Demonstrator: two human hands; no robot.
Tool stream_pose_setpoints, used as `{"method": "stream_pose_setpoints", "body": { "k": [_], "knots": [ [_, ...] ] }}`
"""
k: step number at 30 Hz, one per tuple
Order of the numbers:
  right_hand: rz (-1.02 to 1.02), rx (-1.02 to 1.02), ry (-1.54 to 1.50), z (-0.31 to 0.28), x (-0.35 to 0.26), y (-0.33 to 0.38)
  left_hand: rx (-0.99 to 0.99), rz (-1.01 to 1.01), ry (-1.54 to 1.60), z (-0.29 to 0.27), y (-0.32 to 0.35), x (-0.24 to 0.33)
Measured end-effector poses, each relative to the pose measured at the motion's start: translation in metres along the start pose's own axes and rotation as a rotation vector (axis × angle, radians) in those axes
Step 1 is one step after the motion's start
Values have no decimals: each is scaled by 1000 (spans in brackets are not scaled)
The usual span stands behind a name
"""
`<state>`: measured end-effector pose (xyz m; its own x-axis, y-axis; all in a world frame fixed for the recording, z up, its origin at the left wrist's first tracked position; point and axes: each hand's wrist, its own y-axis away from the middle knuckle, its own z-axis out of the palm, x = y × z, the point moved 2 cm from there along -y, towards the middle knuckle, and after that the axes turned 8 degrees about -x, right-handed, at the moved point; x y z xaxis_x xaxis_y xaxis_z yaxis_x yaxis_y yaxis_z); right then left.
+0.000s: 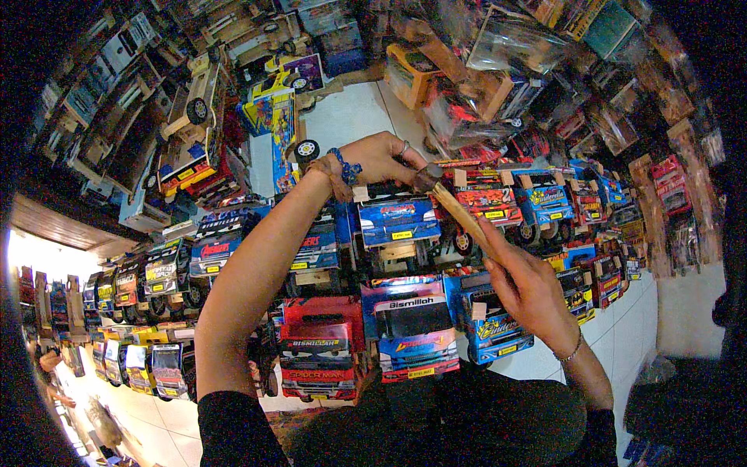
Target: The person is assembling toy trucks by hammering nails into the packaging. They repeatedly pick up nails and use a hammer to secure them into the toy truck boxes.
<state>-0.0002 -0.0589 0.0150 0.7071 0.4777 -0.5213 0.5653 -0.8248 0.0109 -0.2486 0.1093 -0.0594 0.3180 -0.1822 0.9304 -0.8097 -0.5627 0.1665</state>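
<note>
My right hand [525, 284] grips the lower end of a wooden-handled hammer [459, 212], whose dark head sits up near my left hand's fingertips. My left hand [379, 158], with a ring and a blue wrist band, is stretched forward and pinches something small at the hammer's head; what it pinches is too small to tell. Both hands hover over a blue toy truck [398, 220] with a yellow plate, in a packed row of colourful toy trucks. A red toy truck [321, 348] and another blue one [415, 332] stand closest to me.
Rows of toy trucks [167, 272] run off to the left along the white tiled floor [346, 113]. Unpainted wooden truck frames [191, 109] pile up at the far left. Bagged toys [506, 47] hang at the top right. More trucks [599, 265] line the right.
</note>
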Motion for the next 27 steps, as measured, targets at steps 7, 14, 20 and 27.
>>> {"method": "stream_pose_setpoints", "body": {
  "k": [7,14,20,27],
  "knots": [
    [-17,2,35,3,0,-2,11,-60,-12,0,3,3],
    [-17,14,146,7,0,2,23,-35,-79,0,4,9],
    [-40,89,158,5,-1,2,2,-50,5,1,4,9],
    [20,67,123,7,1,3,37,-53,12,3,3,6]
  ]
}}
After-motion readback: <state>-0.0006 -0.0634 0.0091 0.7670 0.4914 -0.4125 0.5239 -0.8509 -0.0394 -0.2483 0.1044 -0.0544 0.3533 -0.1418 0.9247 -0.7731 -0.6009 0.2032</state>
